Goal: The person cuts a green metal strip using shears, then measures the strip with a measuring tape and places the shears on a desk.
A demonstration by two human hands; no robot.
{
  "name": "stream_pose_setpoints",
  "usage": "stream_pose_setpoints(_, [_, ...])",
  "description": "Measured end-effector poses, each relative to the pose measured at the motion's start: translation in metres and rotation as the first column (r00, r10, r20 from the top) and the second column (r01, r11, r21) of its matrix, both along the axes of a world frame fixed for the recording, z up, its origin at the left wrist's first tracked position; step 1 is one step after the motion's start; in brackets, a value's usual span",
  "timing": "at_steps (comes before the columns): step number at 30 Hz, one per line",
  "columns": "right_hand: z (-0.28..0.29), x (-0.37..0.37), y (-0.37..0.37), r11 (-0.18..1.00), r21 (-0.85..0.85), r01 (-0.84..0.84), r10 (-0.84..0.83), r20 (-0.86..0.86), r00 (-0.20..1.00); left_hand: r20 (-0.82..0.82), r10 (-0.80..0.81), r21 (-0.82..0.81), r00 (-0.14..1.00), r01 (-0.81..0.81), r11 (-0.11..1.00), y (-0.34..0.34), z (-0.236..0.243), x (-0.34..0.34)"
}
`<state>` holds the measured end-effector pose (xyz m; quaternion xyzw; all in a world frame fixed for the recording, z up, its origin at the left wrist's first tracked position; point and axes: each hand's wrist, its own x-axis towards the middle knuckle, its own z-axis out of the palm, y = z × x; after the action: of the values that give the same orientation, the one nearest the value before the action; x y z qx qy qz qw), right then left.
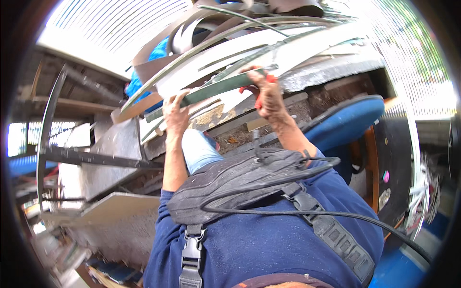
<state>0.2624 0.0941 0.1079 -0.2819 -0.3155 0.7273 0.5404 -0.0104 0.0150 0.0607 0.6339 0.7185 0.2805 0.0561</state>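
Nearest is a navy shirt (269, 245) of soft, speckled cloth, crossed by black webbing straps with a ridged plastic buckle (191, 252). A dusty black fabric bag (230, 187) lies across the chest, and a smooth round cable (365, 218) loops over it. Beyond the bag shows a leg in pale blue denim (199, 151). To its right, a rounded blue seat (345, 120) has a dark rim; to the left stands a frame of scuffed, straight dark bars (101, 157).

The strip (216, 90) is long, flat, narrow and dark green, with straight edges. It slants up to the right, held above the table (331, 74), whose grey edge is rough and chipped. The left grip (176, 114) is clamped on the strip, fingers over its upper edge, with a short length of it running out to the left. The right grip (270, 96) is closed around a red-handled tool (260, 102), beside the strip's right end; whether its fingers also pinch the strip, I cannot tell.

Behind the strip lie thin, bowed pale lengths (168, 77), then crumpled blue plastic (158, 50) and curled, smooth brown sheets (145, 54). Farthest is a bright, ribbed panel (120, 24).
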Motion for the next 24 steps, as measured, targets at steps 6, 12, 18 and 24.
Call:
stream_pose_setpoints(6, [-0.026, 0.037, 0.009, 0.934, -0.321, 0.158, -0.19, -0.071, 0.979, 0.132, 0.316, 0.443, 0.94, -0.341, 0.829, -0.016, 0.024, 0.041])
stream_pose_setpoints(12, [-0.063, 0.049, 0.006, 0.909, -0.417, 0.024, -0.065, -0.083, 0.994, 0.472, 0.208, 0.535, 0.857, -0.466, 0.705, -0.048, 0.024, 0.056])
stream_pose_setpoints(18, [-0.068, 0.034, -0.004, 0.858, -0.514, 0.014, -0.051, -0.058, 0.997, 0.881, -0.054, 0.391, 0.469, -0.661, 0.64, -0.055, 0.033, 0.04])
stream_pose_setpoints(24, [-0.08, 0.038, -0.009, 0.831, -0.555, -0.025, -0.068, -0.146, 0.987, 0.973, -0.193, 0.221, 0.129, -0.762, 0.608, -0.043, 0.035, 0.035])
